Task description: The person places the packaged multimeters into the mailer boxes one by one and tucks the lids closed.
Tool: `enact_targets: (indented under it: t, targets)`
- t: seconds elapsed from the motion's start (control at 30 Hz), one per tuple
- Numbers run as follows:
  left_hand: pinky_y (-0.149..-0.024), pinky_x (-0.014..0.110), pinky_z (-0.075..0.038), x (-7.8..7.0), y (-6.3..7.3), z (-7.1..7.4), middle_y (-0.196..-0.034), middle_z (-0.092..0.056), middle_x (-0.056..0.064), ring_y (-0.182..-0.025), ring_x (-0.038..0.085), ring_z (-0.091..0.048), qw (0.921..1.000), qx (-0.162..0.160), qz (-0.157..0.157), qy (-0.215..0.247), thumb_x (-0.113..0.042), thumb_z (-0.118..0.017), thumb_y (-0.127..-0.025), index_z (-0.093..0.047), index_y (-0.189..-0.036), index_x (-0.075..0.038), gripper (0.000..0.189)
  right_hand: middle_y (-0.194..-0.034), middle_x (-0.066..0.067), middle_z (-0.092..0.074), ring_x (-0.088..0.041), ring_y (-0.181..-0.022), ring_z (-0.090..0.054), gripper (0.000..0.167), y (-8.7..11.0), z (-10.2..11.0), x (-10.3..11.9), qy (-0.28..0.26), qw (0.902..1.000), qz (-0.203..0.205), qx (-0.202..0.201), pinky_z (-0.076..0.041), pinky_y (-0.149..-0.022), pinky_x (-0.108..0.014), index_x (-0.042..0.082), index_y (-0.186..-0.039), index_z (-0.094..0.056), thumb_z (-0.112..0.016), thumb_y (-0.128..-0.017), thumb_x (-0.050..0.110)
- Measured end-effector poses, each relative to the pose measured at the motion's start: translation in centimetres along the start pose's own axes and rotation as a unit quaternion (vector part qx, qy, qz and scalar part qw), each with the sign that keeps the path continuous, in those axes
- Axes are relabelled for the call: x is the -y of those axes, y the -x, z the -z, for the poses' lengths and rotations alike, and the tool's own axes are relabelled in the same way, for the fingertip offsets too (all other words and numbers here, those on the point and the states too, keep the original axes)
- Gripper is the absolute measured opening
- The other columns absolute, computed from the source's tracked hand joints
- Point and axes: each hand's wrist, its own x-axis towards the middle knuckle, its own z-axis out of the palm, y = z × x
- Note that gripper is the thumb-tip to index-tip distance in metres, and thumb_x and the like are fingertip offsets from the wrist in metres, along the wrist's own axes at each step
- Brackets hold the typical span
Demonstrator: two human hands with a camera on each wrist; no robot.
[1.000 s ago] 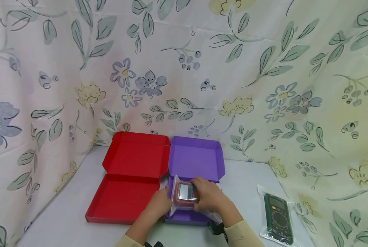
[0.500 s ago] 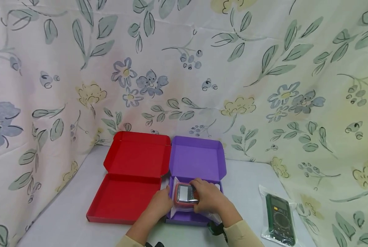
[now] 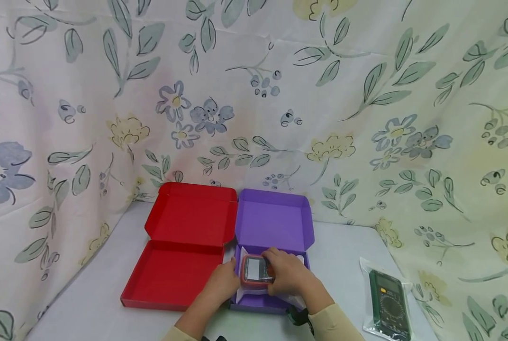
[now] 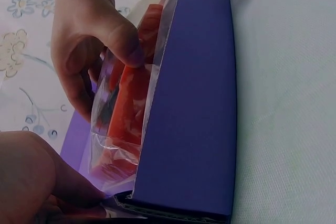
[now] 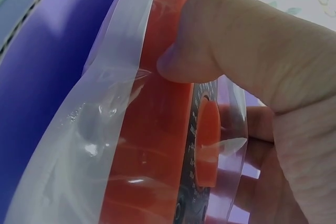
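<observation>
A red multimeter (image 3: 254, 269) in a clear plastic bag lies in the bottom of the open purple box (image 3: 254, 307). My right hand (image 3: 287, 272) grips the meter across its dial end, the thumb pressing on its red side in the right wrist view. Its grey screen faces up, to the left of my fingers. At the left wall of the purple box, my left hand (image 3: 223, 279) pinches the cardboard; the left wrist view has that thumb right at the box corner. The bag's loose plastic (image 5: 68, 145) spreads beside the meter.
An open red box (image 3: 173, 274) stands left of the purple one, lid leaning back. On the right of the white table (image 3: 87, 303) lies a green multimeter (image 3: 389, 305) in a clear bag. A floral curtain (image 3: 254, 94) hangs behind.
Both hands hold nearly the same positions on the box and the meter. The whole head view has shifted slightly, so everything appears a little further right.
</observation>
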Motion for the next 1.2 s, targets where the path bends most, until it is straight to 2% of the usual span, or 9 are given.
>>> enact_targets:
  t: [0.33,1.0,1.2]
  targets:
    - [-0.101,0.062,-0.046,0.22,-0.15,-0.16,-0.142,-0.055,0.03,-0.12,0.04,-0.06,0.9997,0.006,0.022,0.001,-0.003,-0.062,-0.094,-0.048,-0.144,0.013,0.054,-0.124,0.008,-0.06,-0.012,-0.104,-0.056,0.085,-0.34,-0.18,0.07,0.004,1.0,0.001,0.005,-0.05,-0.095,-0.047,0.014,-0.14,-0.056,-0.089,-0.063,0.029]
    - [-0.101,0.062,-0.045,0.19,-0.17,-0.19,-0.141,-0.055,0.031,-0.125,0.046,-0.057,1.0,-0.002,0.003,-0.002,0.0,-0.06,-0.093,-0.048,-0.143,0.015,0.054,-0.123,0.008,-0.06,-0.012,-0.101,-0.056,0.086,-0.64,-0.71,-0.09,0.003,0.9999,-0.004,0.014,-0.051,-0.094,-0.047,0.014,-0.139,-0.057,-0.092,-0.062,0.031]
    - [-0.101,0.062,-0.046,0.29,-0.21,-0.21,-0.139,-0.056,0.032,-0.126,0.047,-0.056,0.9999,-0.004,-0.006,-0.009,0.0,-0.06,-0.092,-0.049,-0.142,0.015,0.053,-0.12,0.009,-0.061,-0.011,-0.097,-0.056,0.086,-0.6,-0.97,-0.22,0.002,0.9999,-0.004,0.014,-0.052,-0.089,-0.044,0.014,-0.137,-0.058,-0.092,-0.061,0.03]
